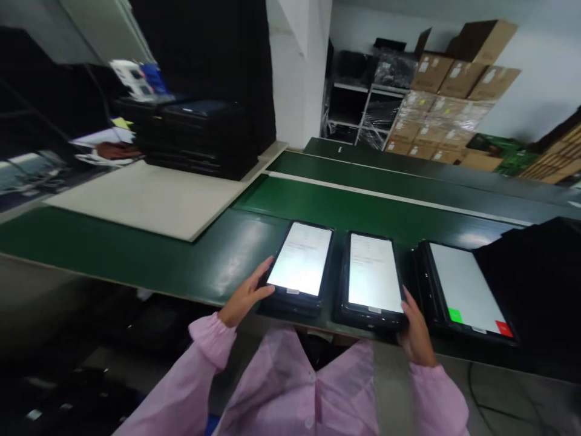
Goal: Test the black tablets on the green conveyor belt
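Three tablets with lit screens lie in a row on the green bench, each raised on dark layers below. My left hand (249, 292) grips the left edge of the left tablet (302, 259), its thumb at the lower corner. My right hand (415, 327) grips the lower right edge of the middle tablet (374, 272), its fingers partly hidden along the side. Both of these screens are white with faint lines of text. To the right, apart from my hands, the third tablet (469, 284) shows a green and a red block along its bottom.
A pale board (149, 197) lies on the bench (213, 251) at left, bearing a stack of black devices (195, 136). A black shape (535, 284) stands beside the right tablet. Behind are a shelf (363, 109) and stacked cardboard boxes (436, 115).
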Demonstrator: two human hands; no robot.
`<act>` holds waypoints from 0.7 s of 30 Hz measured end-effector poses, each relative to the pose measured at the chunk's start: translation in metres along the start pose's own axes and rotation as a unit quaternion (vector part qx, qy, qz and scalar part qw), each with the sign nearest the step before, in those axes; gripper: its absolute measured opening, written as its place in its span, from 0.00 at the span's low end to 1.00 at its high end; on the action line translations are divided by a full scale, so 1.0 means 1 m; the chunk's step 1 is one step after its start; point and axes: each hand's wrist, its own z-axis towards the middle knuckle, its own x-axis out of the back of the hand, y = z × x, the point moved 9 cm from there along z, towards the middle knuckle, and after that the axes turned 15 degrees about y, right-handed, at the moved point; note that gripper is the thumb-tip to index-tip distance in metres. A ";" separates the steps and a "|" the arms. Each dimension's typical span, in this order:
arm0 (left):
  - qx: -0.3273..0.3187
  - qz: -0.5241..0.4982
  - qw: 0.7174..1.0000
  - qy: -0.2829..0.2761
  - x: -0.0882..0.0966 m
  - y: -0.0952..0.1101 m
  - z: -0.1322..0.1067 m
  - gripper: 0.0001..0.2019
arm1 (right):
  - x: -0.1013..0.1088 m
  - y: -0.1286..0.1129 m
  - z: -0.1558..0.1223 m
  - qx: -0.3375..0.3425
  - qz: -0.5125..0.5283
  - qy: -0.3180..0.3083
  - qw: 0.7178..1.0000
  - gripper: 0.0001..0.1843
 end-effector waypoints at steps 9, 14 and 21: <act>0.054 0.049 0.996 0.053 -0.004 -0.006 -0.010 0.47 | 0.001 -0.023 -0.026 -0.014 -0.161 -0.033 0.986 0.55; 0.015 0.112 0.986 0.119 -0.002 0.009 0.005 0.39 | -0.013 -0.040 -0.009 0.031 -0.240 -0.003 0.970 0.51; -0.010 0.154 0.970 0.190 -0.004 0.008 0.012 0.37 | -0.014 -0.036 -0.007 0.038 -0.277 0.047 0.959 0.54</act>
